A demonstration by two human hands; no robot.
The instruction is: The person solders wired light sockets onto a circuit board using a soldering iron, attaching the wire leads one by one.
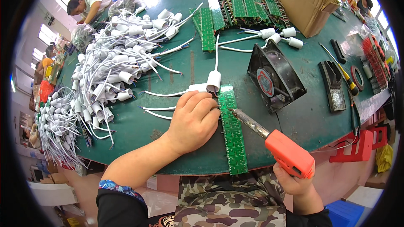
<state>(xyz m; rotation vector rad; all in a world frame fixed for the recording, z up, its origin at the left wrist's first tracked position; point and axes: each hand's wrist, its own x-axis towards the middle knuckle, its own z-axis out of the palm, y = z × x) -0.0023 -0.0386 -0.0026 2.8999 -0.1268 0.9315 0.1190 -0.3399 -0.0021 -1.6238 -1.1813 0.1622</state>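
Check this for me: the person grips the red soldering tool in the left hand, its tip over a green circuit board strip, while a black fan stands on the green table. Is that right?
Not quite: the head view shows the red soldering tool in the right hand, its tip over a green circuit board strip, while a black fan stands on the green table.

Fan [294, 72]: round red-and-white sticker [264, 83] at centre, lettering too small to read
Circuit board strip [234, 138]: pale printed marks, not legible
Stacked boards [238, 5]: pale marks, too fine to read
Soldering iron [286, 148]: small dark panel [297, 170], any characters unreadable here
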